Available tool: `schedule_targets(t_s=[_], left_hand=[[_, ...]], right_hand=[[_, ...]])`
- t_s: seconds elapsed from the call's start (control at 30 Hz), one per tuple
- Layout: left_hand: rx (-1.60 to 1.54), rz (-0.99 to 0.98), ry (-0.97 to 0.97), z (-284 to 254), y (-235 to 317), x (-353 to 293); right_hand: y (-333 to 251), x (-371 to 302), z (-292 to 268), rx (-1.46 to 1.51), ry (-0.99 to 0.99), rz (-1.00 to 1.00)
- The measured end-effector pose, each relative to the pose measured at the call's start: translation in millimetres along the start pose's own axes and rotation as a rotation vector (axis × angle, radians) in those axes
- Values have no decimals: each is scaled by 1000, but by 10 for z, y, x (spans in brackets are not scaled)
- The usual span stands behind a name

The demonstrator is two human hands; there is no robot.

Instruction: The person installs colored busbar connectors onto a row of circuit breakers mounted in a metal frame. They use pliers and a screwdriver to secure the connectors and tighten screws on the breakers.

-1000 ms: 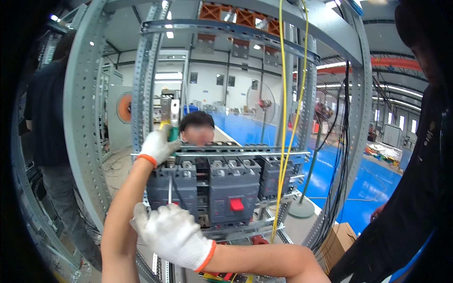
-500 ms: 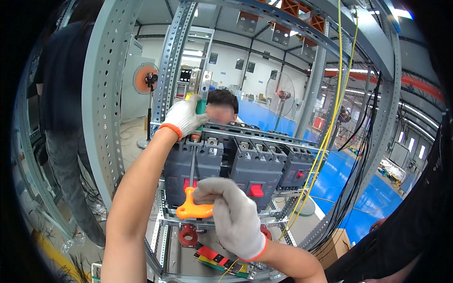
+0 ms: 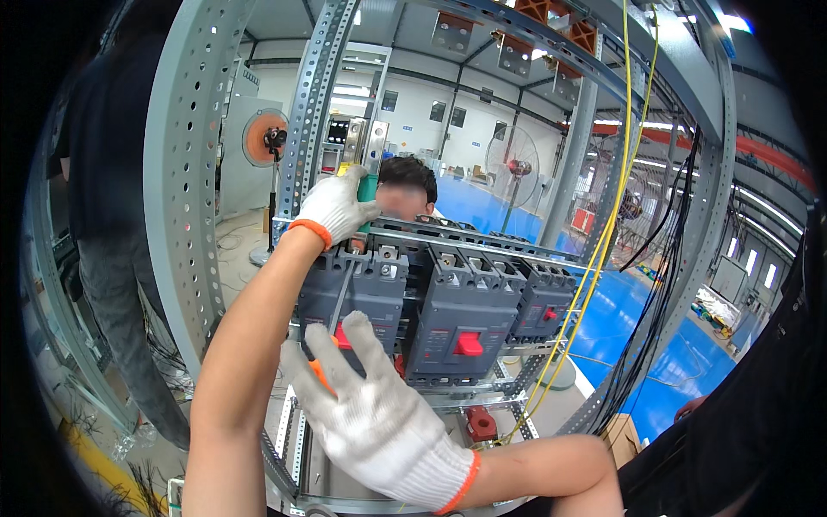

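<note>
My left hand (image 3: 332, 208), in a white glove with an orange cuff, grips upright metal busbars with green and yellow sleeves (image 3: 369, 189) above the leftmost grey circuit breaker (image 3: 379, 302). Below it, a T-handle driver with an orange handle (image 3: 320, 377) has its thin metal shaft running up to that breaker's top terminal; the shaft leans slightly. My right hand (image 3: 379, 422), also gloved, is in front of the handle with its fingers spread. The handle shows only between those fingers, and most of it is hidden.
Two more breakers with red switches, a middle one (image 3: 457, 323) and a smaller one (image 3: 544, 303), stand to the right. Perforated steel posts (image 3: 185, 172) frame the work. Yellow wires (image 3: 613, 215) and black cables (image 3: 663, 293) hang at right. A person (image 3: 407, 177) is behind the breakers.
My right hand has opened from its curl around the orange handle and moved left, its fingers now spread. The driver's handle has swung left and its shaft tilts more. My left hand keeps its place.
</note>
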State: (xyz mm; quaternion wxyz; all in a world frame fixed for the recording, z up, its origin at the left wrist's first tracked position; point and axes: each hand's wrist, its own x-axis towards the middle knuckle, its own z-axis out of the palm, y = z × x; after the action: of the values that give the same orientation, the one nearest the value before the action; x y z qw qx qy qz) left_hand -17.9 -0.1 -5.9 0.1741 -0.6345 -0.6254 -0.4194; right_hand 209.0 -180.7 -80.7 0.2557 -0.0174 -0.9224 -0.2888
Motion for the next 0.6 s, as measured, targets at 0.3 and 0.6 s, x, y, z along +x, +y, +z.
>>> schedule_targets(t_s=[0.3,0.6], left_hand=[[22,-23,-7,-40,9,-16],[12,3,51,2,-58,-13]], right_hand=[[69,68,-63,-311,16,-185],[-29,270,257,-312,179,84]])
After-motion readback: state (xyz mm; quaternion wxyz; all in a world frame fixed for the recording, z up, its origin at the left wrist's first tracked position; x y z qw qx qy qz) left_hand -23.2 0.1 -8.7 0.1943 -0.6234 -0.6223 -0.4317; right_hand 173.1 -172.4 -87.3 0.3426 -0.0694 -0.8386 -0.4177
